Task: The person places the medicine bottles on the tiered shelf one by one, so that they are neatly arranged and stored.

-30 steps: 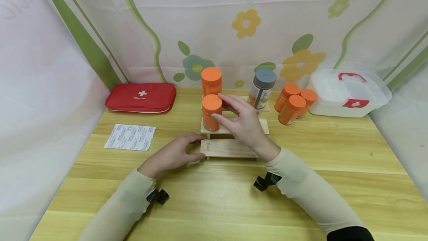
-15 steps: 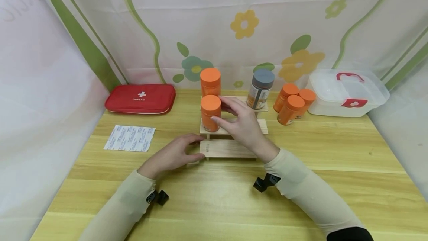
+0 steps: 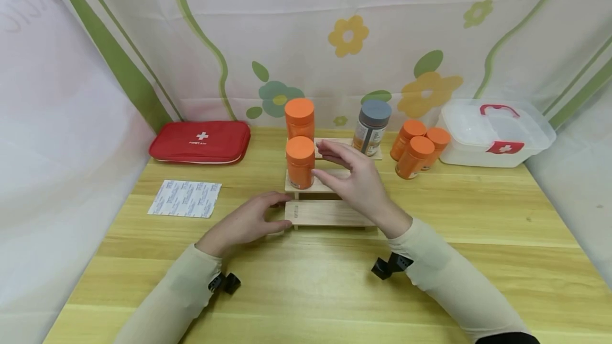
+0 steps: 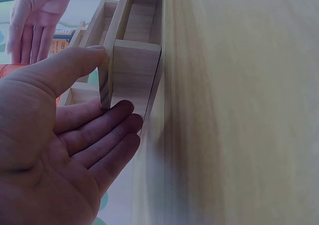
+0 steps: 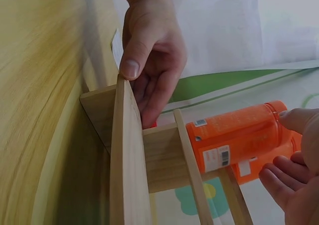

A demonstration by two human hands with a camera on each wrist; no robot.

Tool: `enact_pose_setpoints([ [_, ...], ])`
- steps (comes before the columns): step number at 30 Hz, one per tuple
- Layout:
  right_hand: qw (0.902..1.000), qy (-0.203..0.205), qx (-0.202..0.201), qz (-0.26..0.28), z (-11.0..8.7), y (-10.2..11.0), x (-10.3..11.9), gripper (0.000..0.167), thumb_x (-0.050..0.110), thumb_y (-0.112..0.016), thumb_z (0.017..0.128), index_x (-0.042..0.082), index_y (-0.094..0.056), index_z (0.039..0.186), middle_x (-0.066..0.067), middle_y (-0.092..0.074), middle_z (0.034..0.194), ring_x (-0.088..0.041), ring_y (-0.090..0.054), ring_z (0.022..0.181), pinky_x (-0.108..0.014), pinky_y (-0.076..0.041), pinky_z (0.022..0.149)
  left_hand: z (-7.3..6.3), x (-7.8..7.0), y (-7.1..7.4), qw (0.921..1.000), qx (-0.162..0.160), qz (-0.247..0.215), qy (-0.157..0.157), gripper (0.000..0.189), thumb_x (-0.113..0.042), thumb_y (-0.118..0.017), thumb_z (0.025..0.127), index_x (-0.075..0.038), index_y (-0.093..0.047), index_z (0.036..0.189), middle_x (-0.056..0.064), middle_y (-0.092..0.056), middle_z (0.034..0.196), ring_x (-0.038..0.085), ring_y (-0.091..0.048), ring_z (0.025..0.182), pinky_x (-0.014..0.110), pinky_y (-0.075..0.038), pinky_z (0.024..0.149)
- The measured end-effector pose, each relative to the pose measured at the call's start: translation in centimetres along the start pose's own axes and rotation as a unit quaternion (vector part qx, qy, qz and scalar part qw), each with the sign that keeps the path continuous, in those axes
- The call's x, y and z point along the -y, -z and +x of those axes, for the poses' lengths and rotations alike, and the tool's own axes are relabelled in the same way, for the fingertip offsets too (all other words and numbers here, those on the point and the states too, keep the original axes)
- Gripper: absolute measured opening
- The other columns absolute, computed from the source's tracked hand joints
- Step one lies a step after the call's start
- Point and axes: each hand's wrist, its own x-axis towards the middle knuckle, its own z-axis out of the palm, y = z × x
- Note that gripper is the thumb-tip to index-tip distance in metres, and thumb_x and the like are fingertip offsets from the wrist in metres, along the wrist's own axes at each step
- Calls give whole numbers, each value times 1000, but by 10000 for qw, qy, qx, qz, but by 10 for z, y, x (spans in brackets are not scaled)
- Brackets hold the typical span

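In the head view a three-step wooden rack (image 3: 330, 213) stands mid-table. My left hand (image 3: 246, 222) holds the left end of its lowest step, thumb on the front edge and fingers behind, as the left wrist view shows. An orange bottle (image 3: 300, 166) with an orange cap stands upright at the left of the middle step. Just right of that bottle is my right hand (image 3: 360, 185), thumb and fingers spread apart with nothing held. Behind, on the top step, stand another orange bottle (image 3: 299, 118) at the left and a grey-capped jar (image 3: 370, 130) at the right.
Several small orange bottles (image 3: 415, 157) cluster right of the rack, beside a clear-lidded white first-aid box (image 3: 497, 142). At the left lie a red first-aid pouch (image 3: 201, 142) and a printed white blister sheet (image 3: 185, 198). A flowered cloth (image 3: 287, 41) hangs behind the table.
My right hand has let go of the orange bottle on the middle step and moved slightly right, fingers now apart from it. The left hand keeps its place at the rack's end.
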Motion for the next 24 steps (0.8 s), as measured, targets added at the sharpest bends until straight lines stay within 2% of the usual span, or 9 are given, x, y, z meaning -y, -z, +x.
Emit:
enact_pose_setpoints([
  [11,9992,231,-327,35,-13,28,3,56,-13,-82,87,-7,-66,140,-22,-71,139,-37,-72,125,-28,-59,108,1,2,1,10000,48,-67,29,63,-36,-81,98,-13,-60,153,8,-62,156,32,-57,147,55,-45,125],
  [19,9979,246,-561,231,-22,45,4,55,-18,-80,85,-10,-66,138,-26,-72,136,-15,-73,126,-29,-58,109,0,1,1,9999,37,-81,50,63,-37,-81,98,-13,-61,152,9,-62,156,32,-56,147,55,-45,125],
  [24,9967,341,-689,278,-31,59,3,56,-24,-77,83,-10,-67,137,-29,-71,133,-17,-73,125,-28,-58,109,0,1,1,9999,37,-113,35,63,-36,-81,98,-13,-60,153,9,-61,156,32,-56,147,56,-45,125],
])
